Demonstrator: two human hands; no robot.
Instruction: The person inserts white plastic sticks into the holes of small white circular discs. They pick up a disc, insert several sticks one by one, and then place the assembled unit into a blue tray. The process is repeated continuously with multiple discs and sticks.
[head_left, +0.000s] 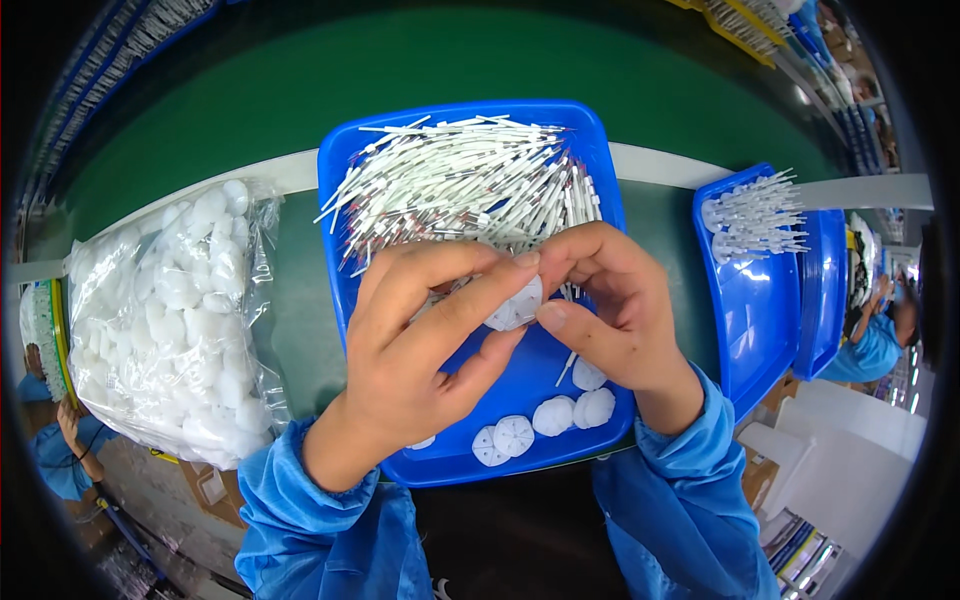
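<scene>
Over a blue tray (470, 465), my left hand (415, 330) and my right hand (620, 310) meet at a small white ribbed disc (518, 305). The left fingers are closed on the disc's left and upper edge. My right thumb and fingertips pinch its right edge. Behind the hands, a heap of thin white sticks (460, 185) with some dark red ends fills the tray's far half. Several more white discs (514, 436) lie along the tray's near edge, and one thin stick lies beside a disc (588, 374) under my right hand.
On the left stands a clear plastic bag (170, 320) full of white discs. To the right, a second blue tray (745, 320) holds upright sticks on discs (755, 215). A green surface (450, 60) runs behind. People in blue sit at both far sides.
</scene>
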